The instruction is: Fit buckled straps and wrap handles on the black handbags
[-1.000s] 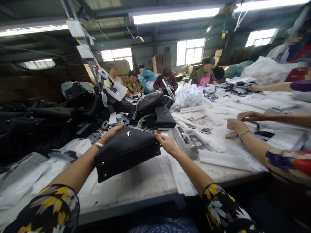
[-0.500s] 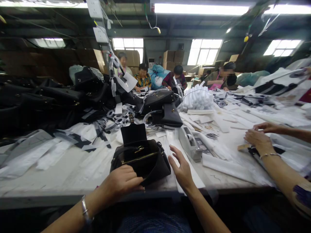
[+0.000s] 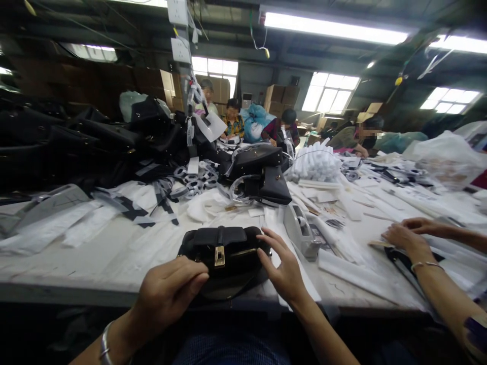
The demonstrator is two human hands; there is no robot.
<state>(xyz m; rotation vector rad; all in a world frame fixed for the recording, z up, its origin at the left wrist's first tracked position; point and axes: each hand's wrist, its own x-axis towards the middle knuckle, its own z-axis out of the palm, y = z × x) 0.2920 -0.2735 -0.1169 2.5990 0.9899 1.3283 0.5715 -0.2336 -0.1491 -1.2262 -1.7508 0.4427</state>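
A black handbag [image 3: 232, 281] sits at the table's front edge between my two hands. Its flap [image 3: 205, 239] lies folded over the opening, with a gold clasp [image 3: 219, 256] at the middle and part of a gold zip showing. My left hand [image 3: 167, 286] is closed at the bag's left front side, thumb against curled fingers, and the fingertips are partly hidden. On the other side, my right hand [image 3: 285, 271] has its fingers apart, their tips at the bag's right upper edge.
A grey tape dispenser [image 3: 302, 233] stands beyond my right hand. More black bags [image 3: 276, 185] lie behind, with a large heap [image 3: 102, 134] at left. White packing strips [image 3: 353, 274] cover much of the table [image 3: 114, 274]. A co-worker's hands [image 3: 409, 238] are at right; several people sit across.
The handbag's flap, upright before, now lies down over the opening. My left hand has shifted left from the front rim. My right hand's fingers have come to the bag's right edge.
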